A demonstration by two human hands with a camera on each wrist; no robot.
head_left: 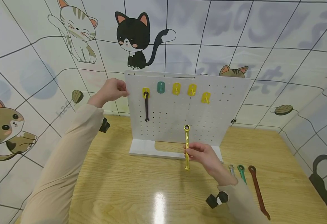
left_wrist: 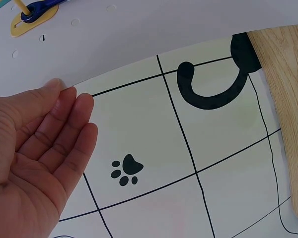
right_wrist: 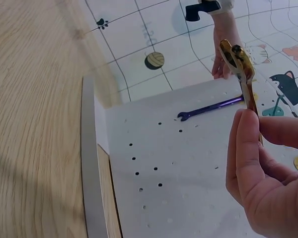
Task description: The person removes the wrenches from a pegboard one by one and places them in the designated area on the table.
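The right hand point(head_left: 205, 157) pinches the gold wrench point(head_left: 187, 146) upright; the left hand point(head_left: 111, 90), fingers straight, steadies the pegboard point(head_left: 208, 124) (keep it still). Aim the ring at a free yellow hook point(head_left: 176, 88).

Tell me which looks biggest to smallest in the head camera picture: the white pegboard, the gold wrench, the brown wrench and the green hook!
1. white pegboard
2. brown wrench, though it lies nearer the camera than the next, so this is unsure
3. gold wrench, held by the right hand
4. green hook
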